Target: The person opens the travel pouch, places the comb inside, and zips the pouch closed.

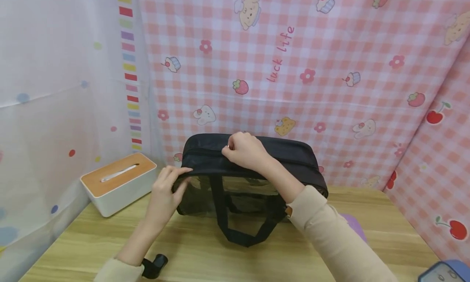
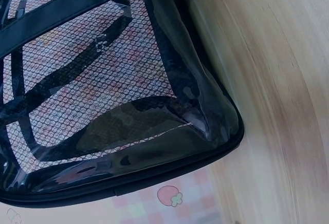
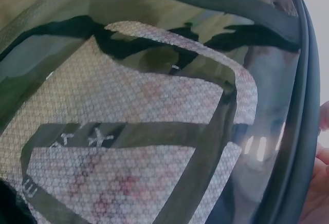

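Observation:
A black bag [image 1: 205,200] with clear panels stands on the table, its black top facing up and a strap handle [image 1: 247,237] hanging down its front. My left hand [image 1: 165,190] pinches the top edge at the bag's left corner between thumb and fingers. Along the zipper seam of the black top, my right hand [image 1: 247,151] is curled, thumb against forefinger; the zipper pull itself is hidden. Through the clear panel [image 2: 128,157] in the left wrist view, mesh and dark straps show. Fingers [image 3: 316,183] appear beside the dark piped edge in the right wrist view.
A white tissue box [image 1: 121,192] with a wooden lid stands to the left. A black curved object [image 1: 155,265] lies near my left wrist. Partly behind my right sleeve is something purple [image 1: 354,227]. A blue item [image 1: 446,272] sits at the lower right. Patterned curtains [image 1: 293,102] hang behind.

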The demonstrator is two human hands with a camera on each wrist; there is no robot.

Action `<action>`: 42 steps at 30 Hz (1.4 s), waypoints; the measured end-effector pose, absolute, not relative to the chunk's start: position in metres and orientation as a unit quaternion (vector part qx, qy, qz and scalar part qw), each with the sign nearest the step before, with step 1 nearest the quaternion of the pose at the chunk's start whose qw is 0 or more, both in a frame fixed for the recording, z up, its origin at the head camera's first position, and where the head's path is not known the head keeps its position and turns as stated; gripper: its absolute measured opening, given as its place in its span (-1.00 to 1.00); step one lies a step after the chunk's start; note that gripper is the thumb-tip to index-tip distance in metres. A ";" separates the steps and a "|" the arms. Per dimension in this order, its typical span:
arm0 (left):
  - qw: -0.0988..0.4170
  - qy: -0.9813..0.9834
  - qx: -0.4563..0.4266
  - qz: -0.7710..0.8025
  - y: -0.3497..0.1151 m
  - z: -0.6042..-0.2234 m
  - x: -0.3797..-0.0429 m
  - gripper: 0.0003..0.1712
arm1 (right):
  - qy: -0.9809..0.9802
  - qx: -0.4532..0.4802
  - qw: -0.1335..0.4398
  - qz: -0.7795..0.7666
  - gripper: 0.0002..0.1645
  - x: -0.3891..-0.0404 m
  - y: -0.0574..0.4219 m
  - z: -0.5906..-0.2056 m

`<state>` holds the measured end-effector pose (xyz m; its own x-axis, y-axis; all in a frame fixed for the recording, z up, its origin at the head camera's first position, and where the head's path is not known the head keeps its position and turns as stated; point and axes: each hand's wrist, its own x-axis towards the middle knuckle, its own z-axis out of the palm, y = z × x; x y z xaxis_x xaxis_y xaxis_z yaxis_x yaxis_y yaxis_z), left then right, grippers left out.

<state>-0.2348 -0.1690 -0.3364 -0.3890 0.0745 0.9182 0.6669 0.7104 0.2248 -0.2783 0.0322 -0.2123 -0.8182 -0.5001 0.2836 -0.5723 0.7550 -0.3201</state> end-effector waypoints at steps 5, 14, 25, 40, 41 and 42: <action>0.499 -0.776 -0.240 -0.302 -0.161 -0.338 -0.234 -0.61 | -0.929 0.296 0.087 0.204 -0.45 -0.277 0.030 -0.214; 0.493 -0.776 -0.244 -0.309 -0.147 -0.342 -0.235 -0.64 | -0.925 0.293 0.076 0.230 -0.45 -0.274 0.016 -0.221; 0.493 -0.772 -0.253 -0.312 -0.140 -0.352 -0.226 -0.63 | -0.925 0.290 -0.005 0.245 -0.58 -0.265 0.017 -0.233; 0.287 -0.881 -0.316 -0.202 -0.129 -0.268 -0.218 -0.82 | -0.938 0.096 0.131 0.306 -0.56 -0.224 0.261 -0.257; 0.259 -0.885 -0.335 -0.193 -0.121 -0.256 -0.222 -0.87 | -0.942 0.074 0.105 0.311 -0.52 -0.223 0.279 -0.265; 0.231 -0.887 -0.354 -0.184 -0.113 -0.244 -0.228 -0.91 | -0.945 0.057 0.071 0.315 -0.47 -0.222 0.297 -0.274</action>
<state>-0.2275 -0.1127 -0.2442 -0.6433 0.5428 0.5400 0.7130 0.6817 0.1641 -0.2219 0.2966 -0.2742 -0.9834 -0.0638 0.1697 -0.1528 0.7952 -0.5868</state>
